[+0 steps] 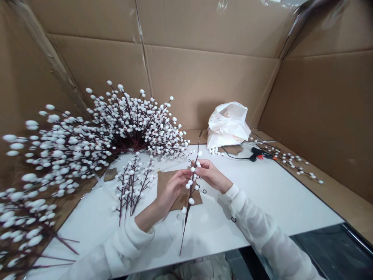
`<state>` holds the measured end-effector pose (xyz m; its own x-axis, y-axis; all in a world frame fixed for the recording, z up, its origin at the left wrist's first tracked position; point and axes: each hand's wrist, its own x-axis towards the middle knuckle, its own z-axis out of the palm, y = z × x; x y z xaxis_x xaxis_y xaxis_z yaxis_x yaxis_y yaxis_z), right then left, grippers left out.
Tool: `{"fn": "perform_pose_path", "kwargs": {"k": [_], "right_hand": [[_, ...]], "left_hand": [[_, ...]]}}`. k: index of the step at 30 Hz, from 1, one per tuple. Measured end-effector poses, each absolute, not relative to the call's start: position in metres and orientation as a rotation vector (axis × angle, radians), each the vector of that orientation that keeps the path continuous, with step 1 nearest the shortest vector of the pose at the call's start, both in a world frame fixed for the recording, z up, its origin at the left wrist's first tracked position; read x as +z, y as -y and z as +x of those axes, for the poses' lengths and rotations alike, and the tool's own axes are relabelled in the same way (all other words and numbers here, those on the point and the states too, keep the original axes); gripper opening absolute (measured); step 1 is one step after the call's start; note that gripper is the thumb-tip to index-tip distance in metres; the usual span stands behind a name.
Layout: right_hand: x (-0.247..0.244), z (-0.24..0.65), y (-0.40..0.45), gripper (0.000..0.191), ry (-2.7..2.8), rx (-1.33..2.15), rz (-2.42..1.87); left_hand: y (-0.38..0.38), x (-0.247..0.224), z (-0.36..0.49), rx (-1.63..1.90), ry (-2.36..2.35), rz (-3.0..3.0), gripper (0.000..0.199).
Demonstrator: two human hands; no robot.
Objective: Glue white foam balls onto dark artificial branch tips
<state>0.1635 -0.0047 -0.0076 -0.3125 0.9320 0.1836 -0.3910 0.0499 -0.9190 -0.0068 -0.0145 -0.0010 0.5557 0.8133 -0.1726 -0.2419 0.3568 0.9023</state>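
Two bare hands, both in white sleeves, work at one branch of white berries (190,190). The right hand (214,177) pinches it near its upper end, thumb and fingers drawn together; the left hand (171,189) has its fingertips closed in on the same part. The branch stands tilted above one flat piece of brown card (163,186), its thin, dark stem pointing down toward the counter's (262,190) front edge.

At least four similar short sprigs (132,186) lie left of the card. Beyond them spreads one dense heap of branches (131,116), its smooth, rounded berries too many to count. Three small black rings (233,219) lie on the smooth white counter. At the back are one crumpled white bag (229,124), its coloured marks too small to read, and one black tool with orange parts (258,154). Corrugated cardboard walls (204,70) enclose the counter.
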Motion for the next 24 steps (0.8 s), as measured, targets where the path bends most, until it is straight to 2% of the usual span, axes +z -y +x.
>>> {"fn": "perform_pose_path", "kwargs": {"k": [12,20,24], "right_hand": [[-0.0114,0.1582,0.0041,0.027,1.319,1.497,-0.72],[-0.0113,0.157,0.0034,0.028,1.313,1.419,-0.771],[-0.0104,0.1554,0.0031,0.036,1.294,1.414,-0.717]], "left_hand": [[0.0131,0.0008,-0.0078,0.798,-0.833,0.97,0.047],[0.0099,0.0036,-0.0058,0.806,-0.803,1.018,0.044],[0.0065,-0.0006,-0.0061,0.803,-0.786,1.078,0.038]]}}
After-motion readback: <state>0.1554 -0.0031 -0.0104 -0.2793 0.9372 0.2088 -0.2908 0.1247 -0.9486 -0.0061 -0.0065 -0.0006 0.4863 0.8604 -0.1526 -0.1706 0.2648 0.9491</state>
